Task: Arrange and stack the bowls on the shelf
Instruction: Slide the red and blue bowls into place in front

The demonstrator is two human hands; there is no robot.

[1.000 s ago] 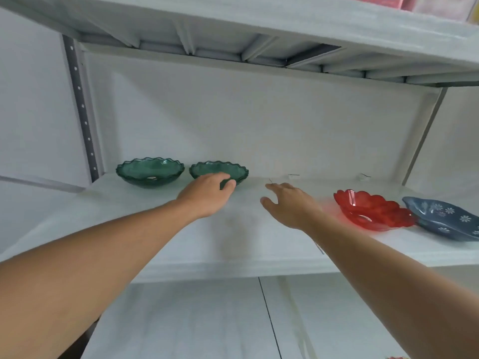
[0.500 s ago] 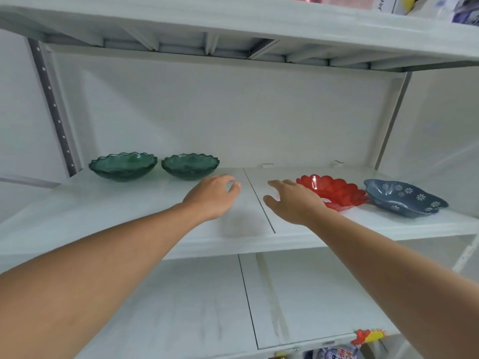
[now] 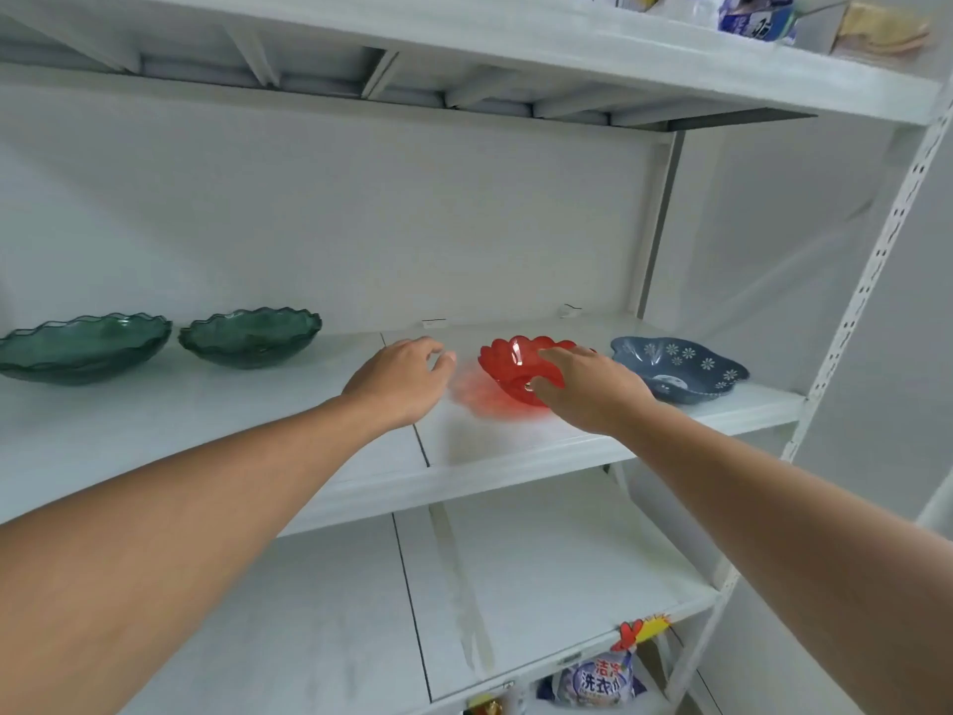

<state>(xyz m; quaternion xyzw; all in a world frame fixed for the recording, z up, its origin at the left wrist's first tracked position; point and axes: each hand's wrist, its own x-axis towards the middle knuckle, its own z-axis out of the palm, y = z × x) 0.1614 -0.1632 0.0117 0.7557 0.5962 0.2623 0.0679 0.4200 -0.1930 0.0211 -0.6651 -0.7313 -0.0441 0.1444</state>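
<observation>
Two green wavy-rimmed glass bowls stand side by side at the left of the white shelf (image 3: pixel 258 436): the larger green bowl (image 3: pixel 77 348) and the smaller green bowl (image 3: pixel 250 335). A red translucent scalloped bowl (image 3: pixel 508 366) sits right of centre, with a blue flowered bowl (image 3: pixel 680 369) beside it. My left hand (image 3: pixel 399 381) hovers just left of the red bowl, fingers loosely curled, holding nothing. My right hand (image 3: pixel 588 387) is spread over the red bowl's near right rim, fingers apart; whether it touches the bowl is unclear.
An upper shelf (image 3: pixel 464 38) hangs close overhead, with packages (image 3: pixel 758 15) on top at the right. A lower shelf (image 3: pixel 515 585) lies beneath. A perforated upright post (image 3: pixel 876 240) borders the right side. A detergent bag (image 3: pixel 598 681) sits at the bottom.
Both hands have shifted right, away from the green bowls. My right hand has reached the red bowl; my left hand has come up beside it. The view has turned rightward.
</observation>
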